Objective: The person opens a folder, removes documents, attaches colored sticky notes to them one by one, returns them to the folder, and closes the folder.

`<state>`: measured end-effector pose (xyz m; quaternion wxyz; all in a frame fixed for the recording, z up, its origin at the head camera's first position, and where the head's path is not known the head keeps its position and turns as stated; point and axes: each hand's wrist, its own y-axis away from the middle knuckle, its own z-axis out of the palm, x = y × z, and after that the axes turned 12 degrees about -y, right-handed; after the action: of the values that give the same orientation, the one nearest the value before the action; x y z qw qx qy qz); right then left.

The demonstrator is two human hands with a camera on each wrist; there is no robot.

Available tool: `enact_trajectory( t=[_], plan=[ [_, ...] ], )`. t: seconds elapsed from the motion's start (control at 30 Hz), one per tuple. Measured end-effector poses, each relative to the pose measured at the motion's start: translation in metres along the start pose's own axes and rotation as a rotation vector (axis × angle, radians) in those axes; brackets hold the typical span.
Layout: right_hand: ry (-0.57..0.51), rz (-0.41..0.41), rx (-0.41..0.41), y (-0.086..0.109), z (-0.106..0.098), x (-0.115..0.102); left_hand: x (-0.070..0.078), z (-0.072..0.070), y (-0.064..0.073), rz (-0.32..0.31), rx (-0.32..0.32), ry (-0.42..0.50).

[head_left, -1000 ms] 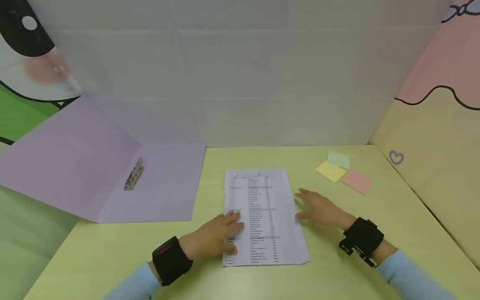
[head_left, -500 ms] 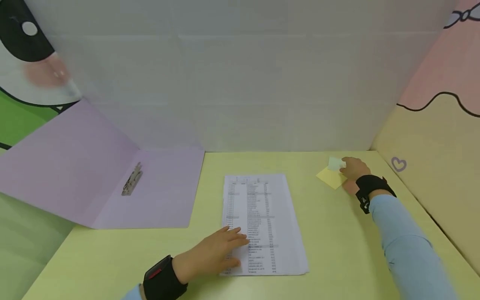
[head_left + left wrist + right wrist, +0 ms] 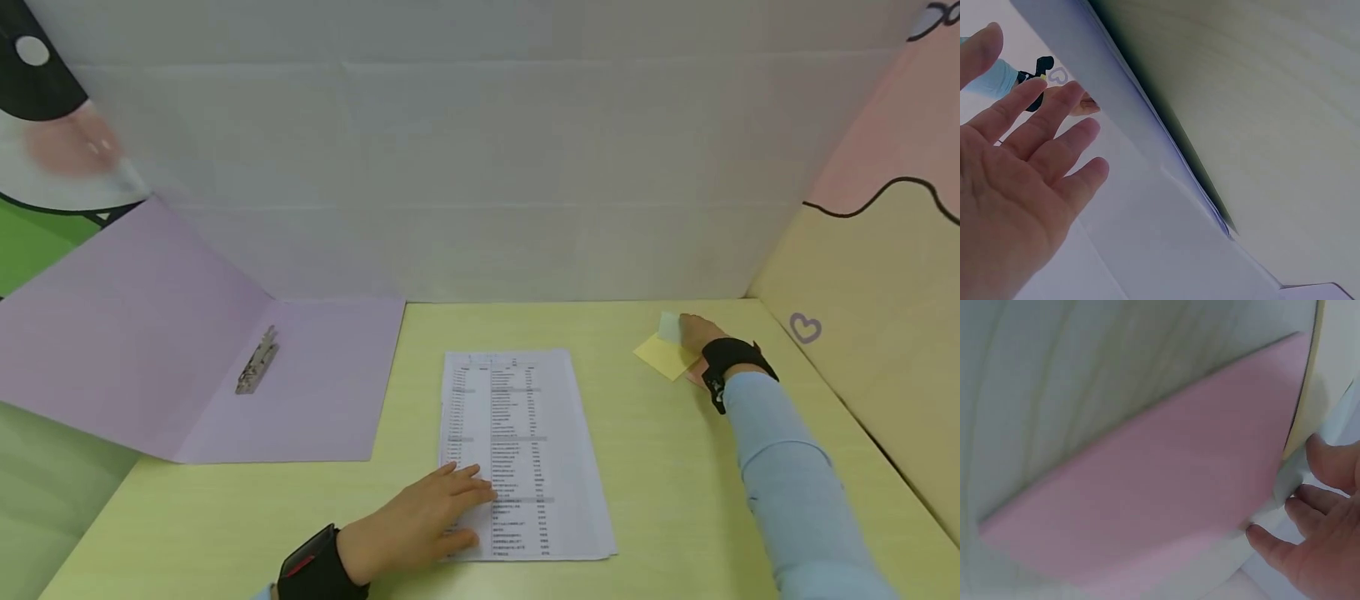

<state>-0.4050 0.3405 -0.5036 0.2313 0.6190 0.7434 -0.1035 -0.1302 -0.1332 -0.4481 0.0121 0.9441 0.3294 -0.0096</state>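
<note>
A stack of white printed sheets (image 3: pixel 551 433) lies on the table in front of me. My left hand (image 3: pixel 427 521) rests on its lower left part with fingers spread and fairly straight. In the left wrist view, the palm of that left hand (image 3: pixel 1010 187) shows beside the sheet edges. My right hand (image 3: pixel 701 332) is stretched to the back right, where it pinches a pale green sticky note (image 3: pixel 670 327). Thumb and fingers meet at the green note's edge (image 3: pixel 1288 478) in the right wrist view. Beside it lie a yellow sticky note (image 3: pixel 663 358) and a pink one (image 3: pixel 1166 475), partly under my wrist in the head view.
An open purple folder (image 3: pixel 322 375) with a metal clip (image 3: pixel 257 362) lies at the left, its cover leaning up against the side wall. A white back wall (image 3: pixel 525 167) and a yellow side panel (image 3: pixel 885 317) bound the pale yellow table (image 3: pixel 652 500).
My right hand has left the right edge of the sheets and moved to the back right, onto the green sticky note. The left hand stays on the sheets, slightly lower in view.
</note>
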Motion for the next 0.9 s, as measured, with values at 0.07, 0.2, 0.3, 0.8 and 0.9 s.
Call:
enact_trajectory(
  t=[0.07,0.2,0.3,0.8,0.9],
  plan=[
    [-0.014,0.007,-0.013,-0.004,0.001,0.004,0.001,0.0,0.0,-0.009,-0.01,0.009],
    [-0.011,0.033,0.001,-0.005,0.001,0.007,0.002,-0.001,0.0,-0.017,-0.021,0.016],
    [0.005,0.045,0.013,0.002,-0.001,0.002,0.003,0.0,0.001,-0.016,-0.015,0.016],
    [-0.032,-0.053,0.081,0.013,-0.01,-0.001,0.005,0.006,0.003,-0.021,0.004,0.025],
    [-0.066,-0.105,0.077,-0.032,0.005,0.061,0.006,0.008,0.004,-0.031,0.004,0.023]
  ],
)
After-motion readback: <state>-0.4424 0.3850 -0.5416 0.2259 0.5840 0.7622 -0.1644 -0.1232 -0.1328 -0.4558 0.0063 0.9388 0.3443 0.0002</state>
